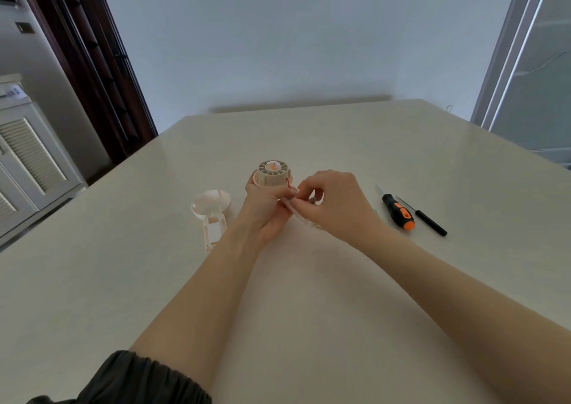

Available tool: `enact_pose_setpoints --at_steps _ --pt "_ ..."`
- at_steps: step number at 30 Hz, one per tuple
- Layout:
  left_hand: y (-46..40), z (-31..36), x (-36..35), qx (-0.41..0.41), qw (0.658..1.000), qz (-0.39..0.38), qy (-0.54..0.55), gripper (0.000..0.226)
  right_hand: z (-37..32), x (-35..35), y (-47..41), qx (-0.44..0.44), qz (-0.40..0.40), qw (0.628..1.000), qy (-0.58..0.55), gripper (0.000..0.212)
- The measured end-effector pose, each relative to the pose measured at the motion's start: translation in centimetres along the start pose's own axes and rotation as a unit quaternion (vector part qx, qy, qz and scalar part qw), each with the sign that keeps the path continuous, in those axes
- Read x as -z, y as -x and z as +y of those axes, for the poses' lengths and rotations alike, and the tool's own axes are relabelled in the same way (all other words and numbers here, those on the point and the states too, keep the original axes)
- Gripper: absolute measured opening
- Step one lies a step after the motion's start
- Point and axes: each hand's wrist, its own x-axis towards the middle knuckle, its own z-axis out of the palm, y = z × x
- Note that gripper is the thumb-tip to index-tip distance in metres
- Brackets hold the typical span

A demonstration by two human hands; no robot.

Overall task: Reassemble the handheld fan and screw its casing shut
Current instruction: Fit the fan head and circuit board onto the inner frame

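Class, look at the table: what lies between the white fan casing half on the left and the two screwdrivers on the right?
In the head view, both hands: the left hand holds the beige round fan head, and the right hand pinches small parts beside it.

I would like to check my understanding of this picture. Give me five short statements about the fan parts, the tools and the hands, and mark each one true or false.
1. The left hand holds the fan body above the table. True.
2. The orange-and-black screwdriver is in the right hand. False: it lies on the table, right of the hands.
3. The empty casing half lies on the table left of the hands. True.
4. A thin black tool lies beside the screwdriver. True.
5. The right hand rests flat on the table. False: its fingers pinch something small at the fan body.
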Motion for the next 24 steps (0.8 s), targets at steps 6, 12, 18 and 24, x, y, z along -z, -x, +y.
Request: enact_pose_setpoints --at_steps 6,12,18,24 --pt "0.4 0.1 -0.2 0.004 1.000 -0.020 -0.004 0.076 0.1 1.4 -0.8 -0.110 0.013 0.986 -0.125 0.010" --pt "0.9 0.3 -0.6 0.017 0.997 -0.068 -0.024 0.070 0.5 2.4 -1.2 -0.194 -0.058 0.947 -0.248 0.007" --pt "0.8 0.0 -0.5 0.024 0.998 -0.036 -0.041 0.093 0.4 3.3 -1.2 -0.195 -0.133 0.925 -0.297 0.013" --pt "0.7 0.0 -0.4 0.027 0.998 -0.034 -0.037 0.101 0.7 3.2 -1.2 -0.191 -0.108 0.927 -0.305 0.009"
